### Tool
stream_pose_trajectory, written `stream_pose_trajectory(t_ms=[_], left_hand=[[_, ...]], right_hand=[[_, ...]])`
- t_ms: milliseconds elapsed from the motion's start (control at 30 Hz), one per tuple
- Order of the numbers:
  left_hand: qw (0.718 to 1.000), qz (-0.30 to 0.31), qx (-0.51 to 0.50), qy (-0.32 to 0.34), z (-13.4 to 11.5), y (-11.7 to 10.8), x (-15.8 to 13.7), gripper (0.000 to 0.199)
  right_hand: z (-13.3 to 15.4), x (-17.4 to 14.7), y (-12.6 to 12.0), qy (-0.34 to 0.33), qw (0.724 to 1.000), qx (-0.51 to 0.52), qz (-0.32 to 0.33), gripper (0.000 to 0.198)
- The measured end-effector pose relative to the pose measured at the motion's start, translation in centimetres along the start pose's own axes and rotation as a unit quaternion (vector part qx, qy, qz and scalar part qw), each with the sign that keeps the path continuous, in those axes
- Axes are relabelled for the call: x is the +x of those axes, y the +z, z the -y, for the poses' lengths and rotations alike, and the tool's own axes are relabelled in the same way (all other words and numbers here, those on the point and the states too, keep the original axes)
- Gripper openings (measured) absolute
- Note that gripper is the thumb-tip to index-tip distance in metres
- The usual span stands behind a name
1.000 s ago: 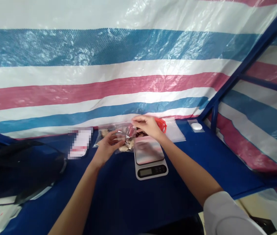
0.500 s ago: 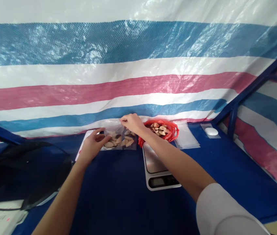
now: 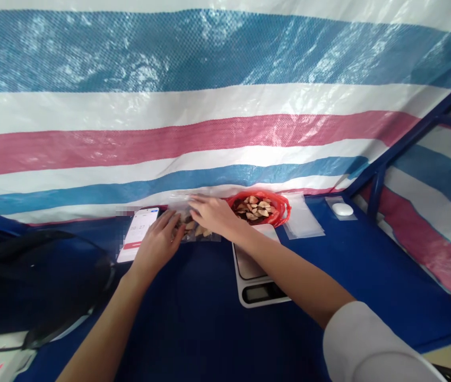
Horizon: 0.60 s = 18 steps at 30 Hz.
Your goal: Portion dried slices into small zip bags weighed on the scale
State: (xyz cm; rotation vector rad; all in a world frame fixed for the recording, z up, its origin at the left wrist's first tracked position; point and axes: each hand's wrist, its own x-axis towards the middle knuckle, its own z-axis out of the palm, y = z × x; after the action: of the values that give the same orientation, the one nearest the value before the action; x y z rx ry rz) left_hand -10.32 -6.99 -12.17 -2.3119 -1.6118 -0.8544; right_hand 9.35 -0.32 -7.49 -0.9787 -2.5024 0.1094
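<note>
Clear plastic bags (image 3: 199, 239) of tan, dark-edged dried pieces lie at the back of the blue table. My left hand (image 3: 161, 239) rests at their left side, fingers stretched out and holding nothing. Over the top of the bags reaches my right hand (image 3: 213, 215), its fingers extended and flat, covering part of the contents. Just right of it an open red plastic bag (image 3: 283, 204) holds more of the loose dried pieces (image 3: 254, 208). My right forearm passes above a white kitchen scale (image 3: 245, 289), hiding part of its plate and display.
A phone (image 3: 140, 233) with a lit screen lies left of my left hand. Flat clear bags (image 3: 303, 217) and a white oval object (image 3: 343, 209) sit to the right. At left are a black item (image 3: 38, 281) and a white power strip (image 3: 2, 355). Striped sheeting (image 3: 193, 148) hangs behind.
My right hand has opened from a pinch and come down onto the bags. My left hand has moved slightly right and flattened. More of the phone shows now.
</note>
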Motion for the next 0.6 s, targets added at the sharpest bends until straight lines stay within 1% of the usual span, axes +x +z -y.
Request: stream_pose_trajectory(t_ms=[67, 133, 300, 467, 600], left_hand=[[1.000, 0.011, 0.003, 0.005, 0.1, 0.1, -0.1, 0.039], [1.000, 0.018, 0.004, 0.007, 0.1, 0.2, -0.2, 0.040], [0.999, 0.038, 0.004, -0.004, -0.2, 0.1, -0.1, 0.042], [0.998, 0.054, 0.011, -0.029, -0.5, 0.0, 0.1, 0.043], [0.998, 0.031, 0.023, -0.052, -1.6, -0.6, 0.4, 0.042]], right_hand=[[0.4, -1.5, 0.8, -0.053, 0.998, -0.014, -0.011, 0.035], [0.6, -2.7, 1.7, -0.078, 0.997, -0.022, -0.005, 0.037], [0.1, -3.5, 3.0, -0.097, 0.995, -0.038, 0.008, 0.044], [-0.4, -3.4, 2.7, -0.104, 0.994, -0.040, 0.001, 0.038], [-0.4, -4.5, 1.2, -0.127, 0.991, -0.030, -0.033, 0.032]])
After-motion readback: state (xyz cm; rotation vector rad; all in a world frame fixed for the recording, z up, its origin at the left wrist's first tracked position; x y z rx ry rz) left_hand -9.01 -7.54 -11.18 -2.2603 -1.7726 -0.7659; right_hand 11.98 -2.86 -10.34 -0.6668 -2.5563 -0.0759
